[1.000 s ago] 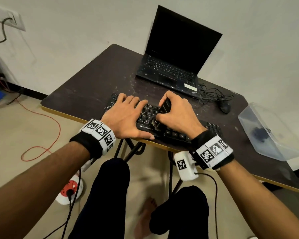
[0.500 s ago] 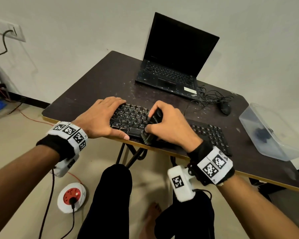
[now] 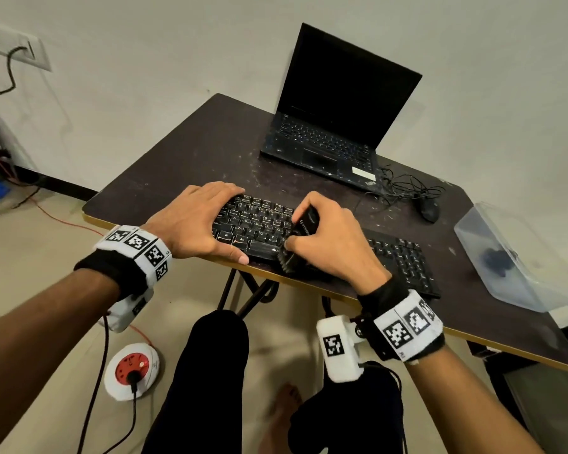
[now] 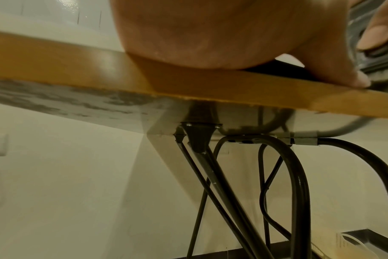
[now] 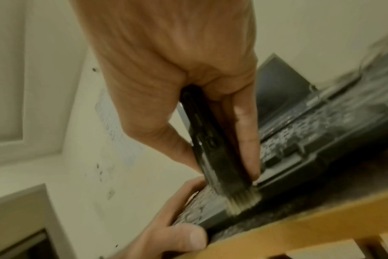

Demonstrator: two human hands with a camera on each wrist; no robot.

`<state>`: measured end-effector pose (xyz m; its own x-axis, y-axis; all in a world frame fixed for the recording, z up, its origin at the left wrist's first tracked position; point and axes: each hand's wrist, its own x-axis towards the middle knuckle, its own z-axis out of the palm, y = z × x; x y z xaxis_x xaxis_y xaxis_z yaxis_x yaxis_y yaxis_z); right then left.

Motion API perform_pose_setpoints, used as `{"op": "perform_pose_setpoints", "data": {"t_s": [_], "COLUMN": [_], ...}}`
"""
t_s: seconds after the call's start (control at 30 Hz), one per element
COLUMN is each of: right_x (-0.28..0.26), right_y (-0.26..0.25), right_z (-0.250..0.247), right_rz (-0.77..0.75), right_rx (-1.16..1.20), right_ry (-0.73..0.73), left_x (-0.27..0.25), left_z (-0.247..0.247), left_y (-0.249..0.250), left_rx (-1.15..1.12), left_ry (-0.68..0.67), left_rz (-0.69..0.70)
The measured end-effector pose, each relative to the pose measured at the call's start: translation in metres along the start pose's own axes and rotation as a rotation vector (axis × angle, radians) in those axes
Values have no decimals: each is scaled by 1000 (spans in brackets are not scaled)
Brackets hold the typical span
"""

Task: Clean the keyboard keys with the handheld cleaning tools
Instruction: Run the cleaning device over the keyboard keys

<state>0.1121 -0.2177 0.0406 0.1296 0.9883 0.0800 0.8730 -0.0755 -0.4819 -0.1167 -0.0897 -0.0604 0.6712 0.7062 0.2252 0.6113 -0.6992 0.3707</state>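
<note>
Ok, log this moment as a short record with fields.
work: brushing a keyboard
left hand: holds the keyboard by its left end
right hand: grips a brush, bristles down at the keyboard's near edge
table: dark, speckled with dust
behind: open laptop, screen dark; mouse beside it
far right: clear plastic box

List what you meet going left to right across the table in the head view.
Left hand gripping the black keyboard, small black brush in the right hand, black computer mouse, clear plastic tub.
</note>
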Motion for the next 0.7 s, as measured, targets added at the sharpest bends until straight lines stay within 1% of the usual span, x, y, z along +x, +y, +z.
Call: {"op": "perform_pose_setpoints", "data": {"t_s": [0.03, 0.13, 0.17, 0.23, 0.27, 0.3, 0.37, 0.4, 0.43, 0.5, 0.53, 0.57, 0.63, 0.67, 0.7], "right_x": [0, 3, 1, -4, -6, -5, -1, 0, -1, -5, -3, 3, 13, 15, 16], "right_y": [-1, 5, 6, 7, 9, 12, 16, 17, 13, 4, 1, 1, 2, 2, 1], "right_z": [0, -4, -3, 1, 1, -1, -5, -5, -3, 2, 3, 2, -1, 0, 1], "right_rz": [-10, 24, 20, -15, -10, 10, 65, 65, 35, -32, -46, -42, 18, 24, 3], "right_rx": [-17, -11, -10, -34, -29, -17, 10, 8, 6, 15, 12, 7, 22, 16, -10], "right_ry": [-16, 95, 100, 24, 6, 23, 105, 124, 98, -8, -19, 10, 99, 92, 42], "left_x": [1, 2, 1, 0, 0, 1, 1, 1, 0, 1, 3, 4, 3, 2, 1], "left_z": [1, -1, -1, 0, 0, 0, -2, -2, -1, 1, 1, 0, -1, 0, 1], "left_y": [1, 1, 1, 0, 1, 1, 0, -1, -3, -2, -2, -1, -2, -3, -4], "left_rx": [0, -3, -7, -7, -4, 0, 8, 13, 14, 18, 21, 21, 19, 12, 3], "left_ry": [1, 5, 6, -1, -9, -3, 7, 12, 13, -1, 0, 5, 8, 16, 19], "left_rz": [2, -4, -5, -4, 3, 3, 1, 2, -1, 8, 11, 10, 10, 11, 9]}}
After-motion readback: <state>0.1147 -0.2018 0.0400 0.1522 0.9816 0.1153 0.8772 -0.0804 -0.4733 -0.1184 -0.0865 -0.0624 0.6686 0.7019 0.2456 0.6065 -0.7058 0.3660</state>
